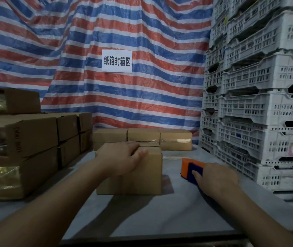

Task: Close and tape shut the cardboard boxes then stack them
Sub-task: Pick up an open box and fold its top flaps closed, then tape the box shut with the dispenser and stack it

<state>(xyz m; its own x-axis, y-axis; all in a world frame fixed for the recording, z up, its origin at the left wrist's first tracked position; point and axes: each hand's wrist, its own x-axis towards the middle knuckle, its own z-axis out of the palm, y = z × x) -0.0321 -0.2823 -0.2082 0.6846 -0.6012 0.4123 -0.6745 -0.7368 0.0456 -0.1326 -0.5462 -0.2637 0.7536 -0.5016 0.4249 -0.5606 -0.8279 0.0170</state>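
Note:
A small brown cardboard box (142, 177) stands in the middle of the grey table (142, 214), its top flaps folded down. My left hand (120, 157) lies on its top with fingers spread over the flaps, the thumb at the front edge. To the right of the box lies an orange and blue tape dispenser (189, 168) on the table. My right hand (215, 177) is on the dispenser, fingers curled round its blue part. Three taped boxes (142, 136) stand in a row behind the middle box.
Stacked taped boxes (26, 148) fill the table's left side. Tall stacks of white plastic crates (259, 97) rise at the right. A striped tarpaulin (124, 24) with a white paper sign (116, 61) hangs behind. The table's front edge runs near the bottom.

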